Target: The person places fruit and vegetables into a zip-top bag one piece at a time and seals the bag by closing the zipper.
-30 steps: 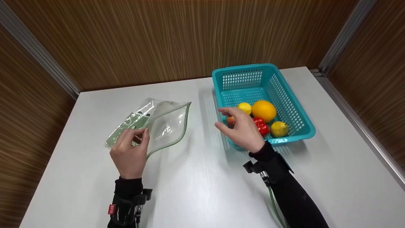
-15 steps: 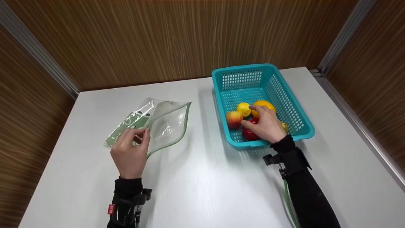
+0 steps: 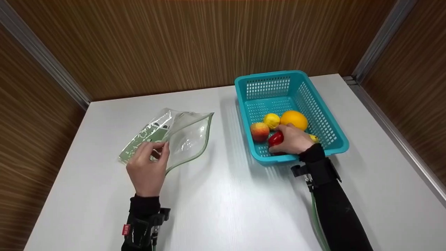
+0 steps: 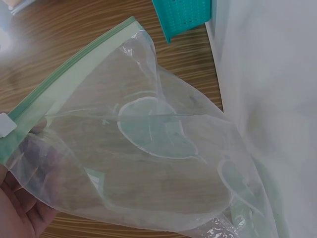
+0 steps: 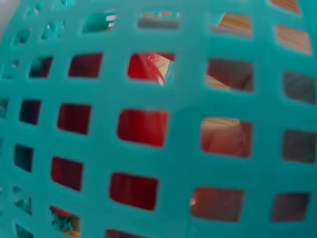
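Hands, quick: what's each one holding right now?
Left hand: closed, pinching the clear bag near its green edge.
Right hand: closed, gripping the glossy red item in the teal basket.

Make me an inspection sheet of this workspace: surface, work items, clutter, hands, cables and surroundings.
Surface: white table
Work items: clear bag, mouth open; teal basket holding peach, lemon, orange, red item and a partly hidden yellow item
Clutter: nothing seen
Hands: left hand pinches the bag; right hand grips the red item
Cables: green cable beside right sleeve; second cable barely shows at left sleeve
Surroundings: wood-grain panels
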Demonstrator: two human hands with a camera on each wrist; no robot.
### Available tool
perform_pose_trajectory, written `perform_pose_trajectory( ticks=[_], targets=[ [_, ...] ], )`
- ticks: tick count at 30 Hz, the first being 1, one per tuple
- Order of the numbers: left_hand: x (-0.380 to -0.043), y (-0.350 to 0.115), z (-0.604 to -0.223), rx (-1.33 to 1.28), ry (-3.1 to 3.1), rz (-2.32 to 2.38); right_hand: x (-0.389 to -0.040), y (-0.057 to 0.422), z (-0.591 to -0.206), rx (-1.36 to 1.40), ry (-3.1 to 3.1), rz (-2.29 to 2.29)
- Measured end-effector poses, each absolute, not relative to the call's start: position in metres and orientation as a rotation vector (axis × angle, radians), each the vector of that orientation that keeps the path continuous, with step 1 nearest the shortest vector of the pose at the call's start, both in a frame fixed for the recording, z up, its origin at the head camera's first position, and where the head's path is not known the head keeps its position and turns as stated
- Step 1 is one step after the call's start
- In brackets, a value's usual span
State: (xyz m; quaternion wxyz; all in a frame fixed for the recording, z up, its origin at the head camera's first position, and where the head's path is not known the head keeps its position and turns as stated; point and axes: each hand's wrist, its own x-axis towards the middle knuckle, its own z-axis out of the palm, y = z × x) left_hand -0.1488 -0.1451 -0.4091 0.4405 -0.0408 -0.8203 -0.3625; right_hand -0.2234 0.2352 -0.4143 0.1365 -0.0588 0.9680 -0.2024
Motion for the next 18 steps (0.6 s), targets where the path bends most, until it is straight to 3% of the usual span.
perform_pose_trajectory(
  ticks=[18],
  targets=[
    [-0.1429, -0.1428, -0.4093, -0.12, -2.036, -0.901, -0.2236, 0.2385, -0.4165, -0.147, 2.806, -0.472]
  ],
)
